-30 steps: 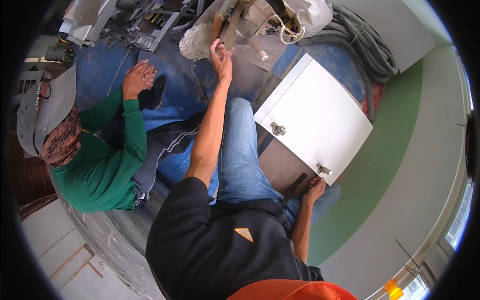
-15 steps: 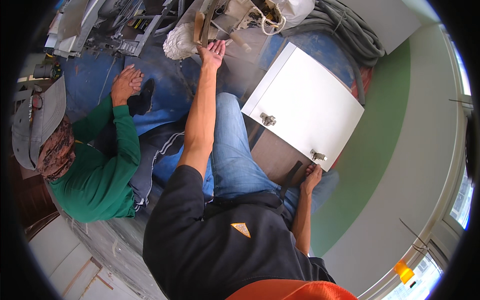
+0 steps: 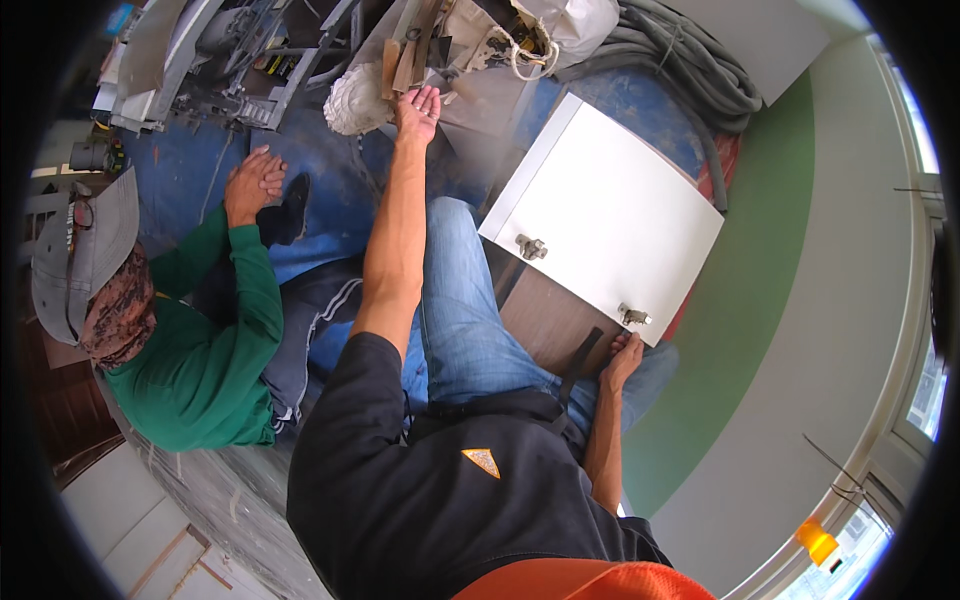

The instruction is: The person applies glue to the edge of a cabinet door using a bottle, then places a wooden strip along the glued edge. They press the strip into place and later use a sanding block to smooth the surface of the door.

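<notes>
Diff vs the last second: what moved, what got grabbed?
Left hand has stretched further forward to the wood strips by the white cloth bundle; no grip visible. Right hand still rests at the white cabinet door edge. Co-worker's hands stay clasped.

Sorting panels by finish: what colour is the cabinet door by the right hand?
White cabinet door, clearest in the head view.

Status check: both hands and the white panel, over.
Left hand open, stretched out to the wood scraps ahead. Right hand gripping the near corner of the white panel. Co-worker sits close on the left.
</notes>
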Demonstrator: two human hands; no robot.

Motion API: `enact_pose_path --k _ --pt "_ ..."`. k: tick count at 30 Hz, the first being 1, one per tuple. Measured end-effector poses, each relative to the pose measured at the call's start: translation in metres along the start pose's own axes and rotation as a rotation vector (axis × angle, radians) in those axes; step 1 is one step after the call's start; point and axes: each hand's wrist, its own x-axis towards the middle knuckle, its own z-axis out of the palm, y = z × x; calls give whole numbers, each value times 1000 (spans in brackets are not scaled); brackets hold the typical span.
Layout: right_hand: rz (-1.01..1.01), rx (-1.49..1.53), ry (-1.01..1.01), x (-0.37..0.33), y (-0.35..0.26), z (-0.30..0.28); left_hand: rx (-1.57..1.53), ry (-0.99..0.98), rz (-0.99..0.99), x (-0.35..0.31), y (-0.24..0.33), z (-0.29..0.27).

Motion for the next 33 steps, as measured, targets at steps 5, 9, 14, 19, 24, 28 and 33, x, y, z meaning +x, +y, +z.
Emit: enact_pose_path --k 5,9,14,19,24,28,33 --pt "-11 -15 3 0 -1 1 124 24 75 9 -4 14" --pt "-19 -4 4 0 -2 2 201 73 241 -9 -5 29" --pt "-18 10 -8 -2 -2 2 168 97 407 -61 -14 49" --pt "19 56 -12 2 0 0 170 148 509 -132 -31 50" --pt "137 250 -9 -4 -2 -6 222 167 505 -226 -56 20" --pt "32 149 6 -35 -22 -12 328 112 439 -309 -74 -9" --pt "-149 256 -393 -73 -72 24 420 -177 153 -414 -112 -32"
